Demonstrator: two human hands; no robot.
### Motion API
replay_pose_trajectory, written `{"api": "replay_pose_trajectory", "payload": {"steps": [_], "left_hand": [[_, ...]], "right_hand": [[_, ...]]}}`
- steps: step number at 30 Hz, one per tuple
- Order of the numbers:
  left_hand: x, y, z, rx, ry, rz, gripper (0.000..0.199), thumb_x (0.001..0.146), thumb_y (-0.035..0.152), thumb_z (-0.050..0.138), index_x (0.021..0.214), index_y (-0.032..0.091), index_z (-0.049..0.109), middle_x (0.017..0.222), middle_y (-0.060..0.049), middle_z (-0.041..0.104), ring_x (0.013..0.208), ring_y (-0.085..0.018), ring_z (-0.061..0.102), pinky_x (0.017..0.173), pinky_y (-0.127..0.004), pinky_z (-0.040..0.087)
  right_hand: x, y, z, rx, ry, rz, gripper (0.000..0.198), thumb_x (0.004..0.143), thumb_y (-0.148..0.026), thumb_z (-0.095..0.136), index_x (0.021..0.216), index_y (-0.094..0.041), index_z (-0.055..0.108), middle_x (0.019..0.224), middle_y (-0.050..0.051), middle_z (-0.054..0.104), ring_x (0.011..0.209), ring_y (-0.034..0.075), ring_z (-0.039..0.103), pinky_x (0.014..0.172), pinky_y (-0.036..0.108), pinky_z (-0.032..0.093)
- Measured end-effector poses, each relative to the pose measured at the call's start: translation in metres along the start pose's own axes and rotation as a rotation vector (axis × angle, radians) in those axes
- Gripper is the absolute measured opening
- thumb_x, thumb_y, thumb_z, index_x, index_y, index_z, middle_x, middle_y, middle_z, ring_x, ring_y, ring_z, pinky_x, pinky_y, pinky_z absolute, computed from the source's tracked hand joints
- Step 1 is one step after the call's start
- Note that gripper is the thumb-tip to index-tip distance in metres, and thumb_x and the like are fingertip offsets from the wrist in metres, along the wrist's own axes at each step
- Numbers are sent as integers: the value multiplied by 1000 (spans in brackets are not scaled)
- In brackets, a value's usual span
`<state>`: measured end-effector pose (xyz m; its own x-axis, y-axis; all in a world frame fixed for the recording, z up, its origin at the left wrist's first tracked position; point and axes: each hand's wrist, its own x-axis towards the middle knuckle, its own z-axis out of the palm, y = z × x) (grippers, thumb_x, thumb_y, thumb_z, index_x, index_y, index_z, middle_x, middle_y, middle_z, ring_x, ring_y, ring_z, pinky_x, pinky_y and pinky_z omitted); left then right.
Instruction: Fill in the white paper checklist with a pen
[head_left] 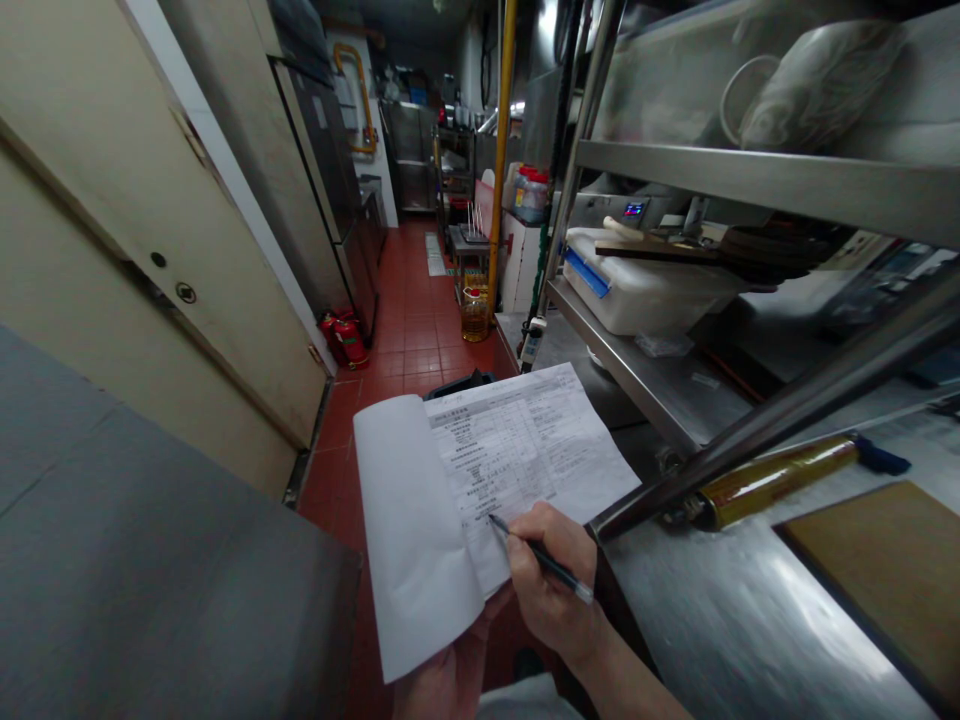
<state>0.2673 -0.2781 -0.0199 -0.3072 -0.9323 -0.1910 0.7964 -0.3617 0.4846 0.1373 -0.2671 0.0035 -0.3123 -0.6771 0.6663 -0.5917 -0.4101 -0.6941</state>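
A black pen (pixel 555 566) is pinched in my right hand (pixel 559 590), its tip on or just over the lower part of a printed form (pixel 517 440). The form carries rows of small text and a table. My left hand (pixel 454 665) supports the papers from below, with most of its fingers hidden under them. A blank white sheet (pixel 412 530) is folded back over the left side of the stack and curls along its edge.
On the right stands a metal shelf rack (pixel 750 170) holding a white plastic box (pixel 645 280). Below it, a steel counter (pixel 720 610) bears a brown board (pixel 885 570) and a yellow roll (pixel 780 480). Red fire extinguishers (pixel 346 340) and an oil jug (pixel 474 315) stand on the red tiled floor (pixel 409 330).
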Motion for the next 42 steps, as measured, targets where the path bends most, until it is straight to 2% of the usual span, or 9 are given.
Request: {"api": "replay_pose_trajectory", "payload": {"steps": [8, 29, 42], "left_hand": [[4, 0, 0, -23, -21, -8, 64, 82, 21, 77, 140, 41, 56, 143, 0, 64, 129, -31, 61, 105, -41, 58], [8, 0, -5, 11, -30, -28, 67, 77, 27, 82, 138, 41, 58, 144, -1, 64, 130, -33, 61, 104, -42, 58], [5, 2, -2, -10, -57, -23, 63, 81, 25, 78, 139, 41, 58, 143, -1, 64, 132, -32, 59, 109, -44, 55]], "right_hand": [[-2, 4, 2, 6, -11, 15, 9, 89, -14, 55, 83, -20, 58, 71, -2, 58, 66, 12, 57, 64, 27, 44], [0, 6, 4, -53, 28, 10, 12, 91, -13, 52, 82, -21, 55, 72, -2, 55, 67, 12, 55, 64, 26, 43], [-1, 5, 3, -57, 44, 5, 15, 91, -9, 51, 82, -21, 53, 73, -3, 54, 68, 11, 54, 65, 26, 43]]}}
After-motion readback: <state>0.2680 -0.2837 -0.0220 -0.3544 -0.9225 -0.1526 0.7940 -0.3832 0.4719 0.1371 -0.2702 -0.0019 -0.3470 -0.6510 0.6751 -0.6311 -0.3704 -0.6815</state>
